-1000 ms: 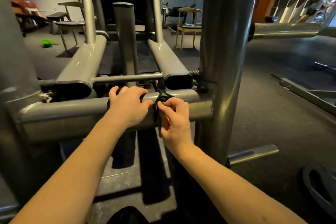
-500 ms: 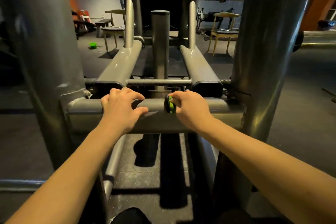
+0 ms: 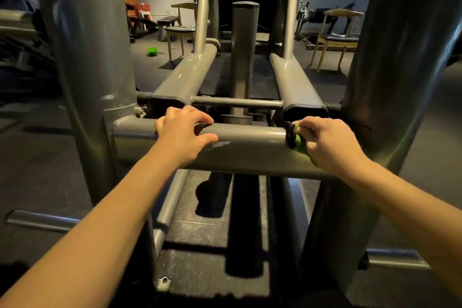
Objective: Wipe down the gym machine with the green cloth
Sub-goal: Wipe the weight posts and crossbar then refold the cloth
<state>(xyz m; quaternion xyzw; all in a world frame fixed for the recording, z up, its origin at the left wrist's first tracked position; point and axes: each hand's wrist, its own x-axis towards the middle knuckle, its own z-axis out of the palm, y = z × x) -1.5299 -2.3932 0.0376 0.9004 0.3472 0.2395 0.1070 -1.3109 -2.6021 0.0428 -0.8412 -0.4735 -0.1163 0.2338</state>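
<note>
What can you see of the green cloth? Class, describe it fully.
The green cloth is bright green with a dark, black-looking edge: soft fabric, bunched up. Most is hidden under the right hand, whose grip presses it against the machine's grey horizontal bar, near the bar's right end. Only a small crumpled part shows.
</note>
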